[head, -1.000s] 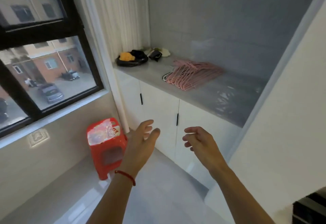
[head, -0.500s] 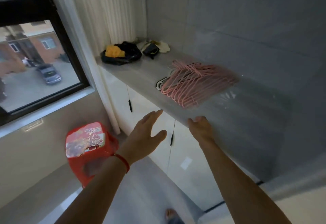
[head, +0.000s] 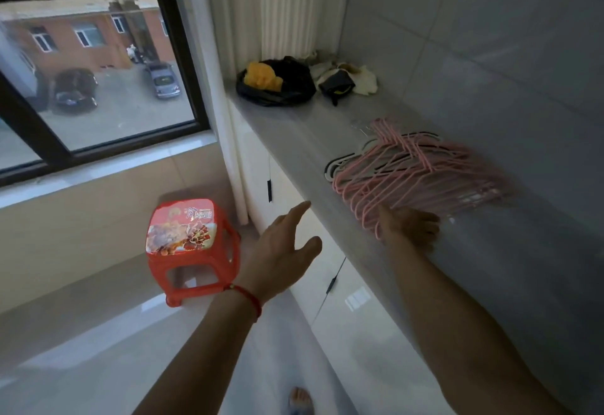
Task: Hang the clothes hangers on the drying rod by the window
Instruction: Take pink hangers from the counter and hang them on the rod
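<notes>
Hangers lie heaped at centre right on the counter; my right hand rests at their near edge, grip unclear, while my left hand hovers open.

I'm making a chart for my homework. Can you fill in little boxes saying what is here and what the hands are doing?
hangers: pink hangers piled on the counter
right hand: right hand at the pile's near edge; grip unclear
left hand: left hand open, in the air
floor: red stool
far end: black bag
rod: not in view
</notes>
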`<state>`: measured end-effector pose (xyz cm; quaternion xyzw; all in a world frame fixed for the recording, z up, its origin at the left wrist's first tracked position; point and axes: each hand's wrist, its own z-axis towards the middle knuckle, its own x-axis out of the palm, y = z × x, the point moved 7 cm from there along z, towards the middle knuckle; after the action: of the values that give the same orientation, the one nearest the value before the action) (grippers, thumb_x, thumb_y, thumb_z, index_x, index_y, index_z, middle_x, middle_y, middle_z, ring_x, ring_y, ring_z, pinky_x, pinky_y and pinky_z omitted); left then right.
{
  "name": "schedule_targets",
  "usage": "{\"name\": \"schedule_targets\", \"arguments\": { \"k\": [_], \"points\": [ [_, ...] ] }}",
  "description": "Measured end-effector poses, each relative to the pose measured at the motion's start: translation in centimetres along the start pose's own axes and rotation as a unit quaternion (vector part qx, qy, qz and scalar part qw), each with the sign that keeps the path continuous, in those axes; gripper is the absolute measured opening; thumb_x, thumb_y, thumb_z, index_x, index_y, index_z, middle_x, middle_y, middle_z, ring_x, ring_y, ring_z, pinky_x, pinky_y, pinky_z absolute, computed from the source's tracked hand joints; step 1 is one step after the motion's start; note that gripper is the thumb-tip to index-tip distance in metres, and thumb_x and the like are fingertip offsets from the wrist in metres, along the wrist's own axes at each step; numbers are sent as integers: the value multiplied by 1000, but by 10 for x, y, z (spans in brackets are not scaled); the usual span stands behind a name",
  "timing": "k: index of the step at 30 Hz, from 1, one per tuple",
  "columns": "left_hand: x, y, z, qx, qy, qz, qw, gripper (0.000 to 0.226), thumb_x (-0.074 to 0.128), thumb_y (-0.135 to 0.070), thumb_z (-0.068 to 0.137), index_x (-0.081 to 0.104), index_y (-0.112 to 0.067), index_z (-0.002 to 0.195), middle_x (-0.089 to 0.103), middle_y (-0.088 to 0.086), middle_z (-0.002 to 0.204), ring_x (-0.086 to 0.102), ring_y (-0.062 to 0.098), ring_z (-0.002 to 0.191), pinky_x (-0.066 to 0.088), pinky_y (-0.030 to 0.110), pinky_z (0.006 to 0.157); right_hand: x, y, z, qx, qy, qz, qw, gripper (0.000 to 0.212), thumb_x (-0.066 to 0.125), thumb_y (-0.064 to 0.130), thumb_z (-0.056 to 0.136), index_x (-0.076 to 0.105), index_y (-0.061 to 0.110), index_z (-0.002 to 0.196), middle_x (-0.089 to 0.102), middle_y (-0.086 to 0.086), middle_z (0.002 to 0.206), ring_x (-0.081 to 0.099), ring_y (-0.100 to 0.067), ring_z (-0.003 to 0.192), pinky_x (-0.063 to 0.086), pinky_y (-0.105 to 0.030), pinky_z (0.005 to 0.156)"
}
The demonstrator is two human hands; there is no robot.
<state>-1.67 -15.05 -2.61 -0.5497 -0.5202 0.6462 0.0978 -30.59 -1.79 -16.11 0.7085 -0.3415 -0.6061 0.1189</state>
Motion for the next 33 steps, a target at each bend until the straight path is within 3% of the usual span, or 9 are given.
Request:
{"name": "schedule_targets", "arguments": {
  "k": [4,9,11,14,18,20,24,29,33],
  "points": [
    [4,13,-26,-16,-18,-4,1000,66,58,-33,101,27,-26,159,48,9,153,47,23,139,41,40,114,-24,-12,-2,21,-48,55,997,133,84,61,64,16,-8,155,42,-31,143,45,-46,128,32,-53,109],
    [3,23,-73,-18,-59,-30,998,58,59,-30,100,38,-25,154,57,6,142,54,19,129,46,37,108,-58,-16,-66,-88,-63,120,987,119,82,50,71,18,-3,157,43,-27,144,46,-43,128,37,-50,106],
    [4,30,-96,-27,-67,-81,994,52,59,-29,100,45,-26,150,61,3,135,58,17,122,48,37,106,-63,-17,-112,-174,-16,205,963,106,84,42,69,31,4,153,51,-22,138,55,-37,121,49,-50,100],
    [6,49,-142,-48,-81,-207,974,40,60,-27,99,57,-23,139,69,0,119,66,17,108,56,42,99,-67,-29,-198,-254,119,309,909,72,77,43,61,45,17,119,55,-6,106,58,-22,88,54,-36,74],
    [6,87,-219,-92,-94,-356,925,37,61,-35,100,61,-19,133,68,6,124,68,19,109,60,40,94,-70,-70,-335,-277,307,297,861,74,73,28,88,30,28,148,55,-14,99,57,-18,79,50,-24,66],
    [0,106,-253,-121,-105,-398,903,43,62,-44,97,62,-18,132,66,7,127,67,22,112,59,42,95,-71,-92,-395,-286,398,286,823,65,67,24,95,30,27,148,60,-16,96,60,-16,76,50,-20,66],
    [-34,138,-316,-138,-147,-472,858,46,60,-47,97,70,-8,120,70,19,121,68,34,112,58,47,98,-62,-114,-498,-317,543,246,738,40,65,19,98,36,12,126,63,-13,99,68,-4,67,52,-17,56],
    [-83,169,-410,-152,-236,-495,822,43,65,-46,93,74,-6,105,66,28,122,66,36,113,58,49,96,-51,-127,-613,-402,668,147,609,46,64,40,80,38,14,107,62,-8,84,63,-12,68,48,-22,54],
    [-107,193,-498,-179,-331,-492,786,44,68,-43,93,73,-1,105,63,31,124,62,38,121,57,47,99,-50,-155,-697,-502,712,26,490,48,60,60,82,36,26,106,72,3,96,71,-4,89,59,-25,78]
  ]
}}
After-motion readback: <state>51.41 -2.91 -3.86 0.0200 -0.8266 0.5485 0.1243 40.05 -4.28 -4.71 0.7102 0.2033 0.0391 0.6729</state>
